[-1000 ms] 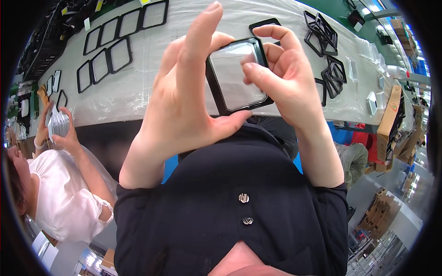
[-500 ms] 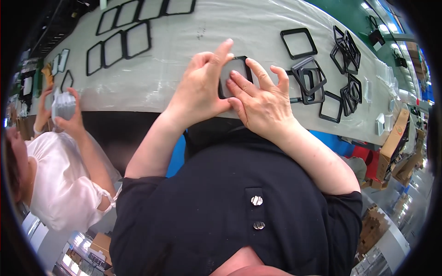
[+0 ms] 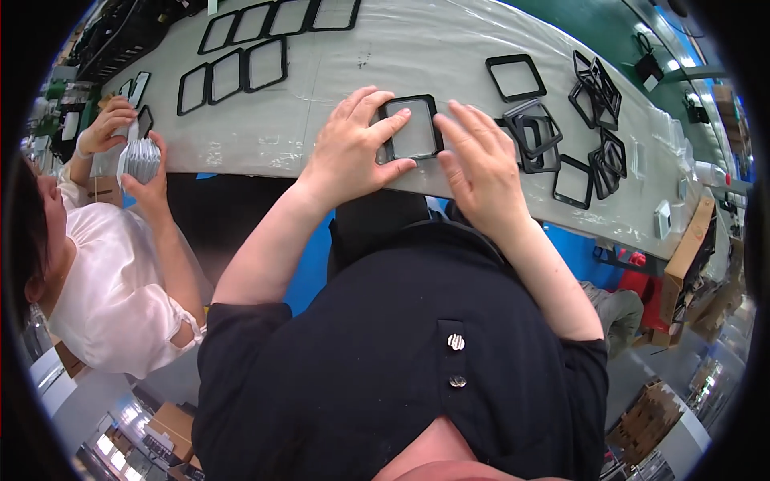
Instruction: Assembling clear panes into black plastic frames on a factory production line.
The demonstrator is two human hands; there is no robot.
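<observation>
A black, rounded rectangular frame (image 3: 413, 99) lies flat on the covered table at its near edge, between my two hands. My left hand (image 3: 345, 144) rests over the frame's left side. Its thumb and index finger are spread, with the index fingertip over the opening and the thumb by the near corner. To the right, my right hand (image 3: 484, 164) is open with fingers stretched out, close beside the frame's right edge. Whether its fingertips touch the frame is hard to tell. The frame's left edge is partly hidden by my left hand.
Rows of similar black frames (image 3: 210, 82) lie at the far left. To the right are a single frame (image 3: 515, 57), a small pile of frames (image 3: 553, 152) and more stacked frames (image 3: 605, 96). On the left a co-worker in a white top (image 3: 112, 297) holds a stack of pale, thin pieces (image 3: 140, 160).
My right hand has lifted off the frame's inside and moved right. More of the frame shows now. My left hand's index finger has lowered over the opening. The whole view has shifted slightly.
</observation>
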